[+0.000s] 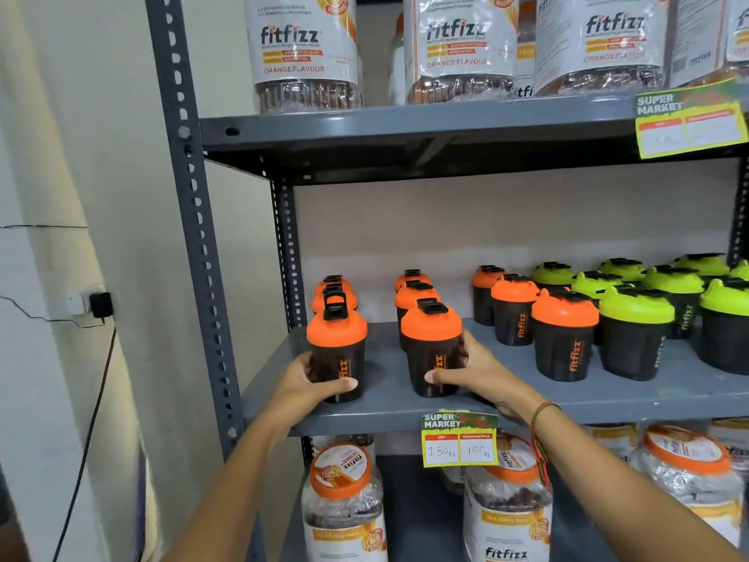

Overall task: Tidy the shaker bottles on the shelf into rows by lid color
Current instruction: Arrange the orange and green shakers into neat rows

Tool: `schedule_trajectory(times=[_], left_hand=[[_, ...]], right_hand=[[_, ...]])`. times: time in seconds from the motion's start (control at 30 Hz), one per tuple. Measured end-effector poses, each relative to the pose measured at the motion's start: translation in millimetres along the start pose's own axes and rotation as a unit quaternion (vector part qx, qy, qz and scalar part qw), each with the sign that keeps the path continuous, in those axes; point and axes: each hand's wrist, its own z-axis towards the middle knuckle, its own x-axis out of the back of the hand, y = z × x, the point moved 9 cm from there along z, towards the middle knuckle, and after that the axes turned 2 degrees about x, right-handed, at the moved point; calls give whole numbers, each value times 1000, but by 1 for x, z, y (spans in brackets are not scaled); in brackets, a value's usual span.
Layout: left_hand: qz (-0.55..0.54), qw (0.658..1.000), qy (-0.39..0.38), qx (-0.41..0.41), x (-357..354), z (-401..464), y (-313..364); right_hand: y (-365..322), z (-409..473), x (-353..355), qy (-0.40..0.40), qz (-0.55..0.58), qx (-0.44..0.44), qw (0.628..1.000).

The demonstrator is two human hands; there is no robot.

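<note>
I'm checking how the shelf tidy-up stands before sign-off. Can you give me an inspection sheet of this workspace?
Surface: grey metal shelf, bottles standing upright on it.
Job's things: orange-lid bottles in three front-to-back rows on the left; green-lid bottles grouped on the right.
Clutter: nothing seen on the bottle shelf; a price tag hangs from its front edge.
Grippers: left hand wraps the front bottle of the left row; right hand wraps the front bottle of the middle row. Both bottles stand on the shelf.
Cables: black cable hangs from a wall plug left of the rack.
Surroundings: tubs on the shelf above, more below; pale wall.
</note>
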Motion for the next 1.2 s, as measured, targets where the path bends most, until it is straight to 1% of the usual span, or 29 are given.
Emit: schedule_trajectory(times=[0.1,0.2,0.37,0.73,0.8,0.87,0.97,1.03,1.1,1.13,1.2], left_hand=[[-4,1000,3,0,-1,-1,1],[6,1000,8,-6,-1,-3,2],[32,999,23,-15,-1,-2,2],[43,999,5,-12,-3,-8,9],[24,1000,-1,-12,-3,-11,14],[-35,999,0,-9,3,-12,18],[-151,988,-5,31,16,-6,14],[-217,974,15,60,26,8,7],[-211,975,38,62,33,23,7],[-198,977,46,55,34,31,8],[-177,981,65,36,39,49,14]], right_hand=[[-3,-3,4,24,-18,11,999],[-7,-6,4,30,-31,16,999],[-8,-8,4,31,-44,21,998],[-12,-10,0,17,-43,24,999],[-14,-10,1,17,-32,29,999],[-14,-9,4,23,4,44,999],[-6,-5,17,78,69,30,994],[5,0,33,138,157,13,978],[16,9,51,190,235,-4,953],[19,16,60,210,246,-7,946],[19,34,75,229,211,-1,950]])
